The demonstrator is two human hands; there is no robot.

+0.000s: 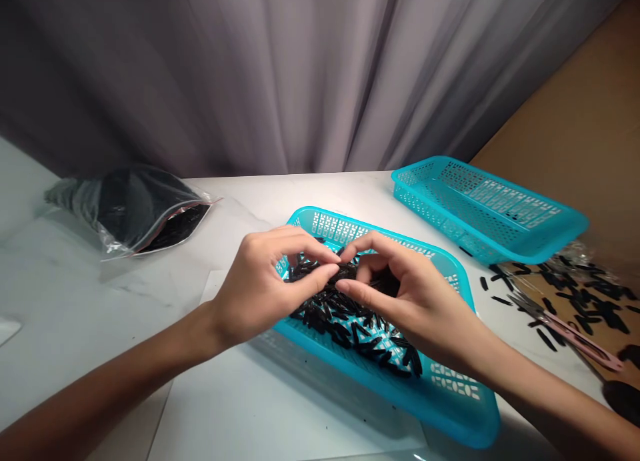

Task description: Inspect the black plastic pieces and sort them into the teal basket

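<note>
1. Brought fingertips of left grip and right grip close together; could not tell of any piece gripped.
2. Risked losing small black strips, heaped directly below both grips, through loose fingertips.
3. Risked tipping turquoise basket beneath both grips by leaning on its rim.
4. Risked spilling gaping zip bag, left of left grip, by an elbow's knock.

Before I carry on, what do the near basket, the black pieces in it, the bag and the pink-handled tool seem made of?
Near basket: likely moulded plastic, satiny turquoise with regular cut-outs.
Black pieces: glossy; material unclear, perhaps plastic.
Bag: probably plastic film, clear, shiny and creased.
Pink-handled tool: grey, shiny blades suggest metal; smooth handles, perhaps plastic.
</note>
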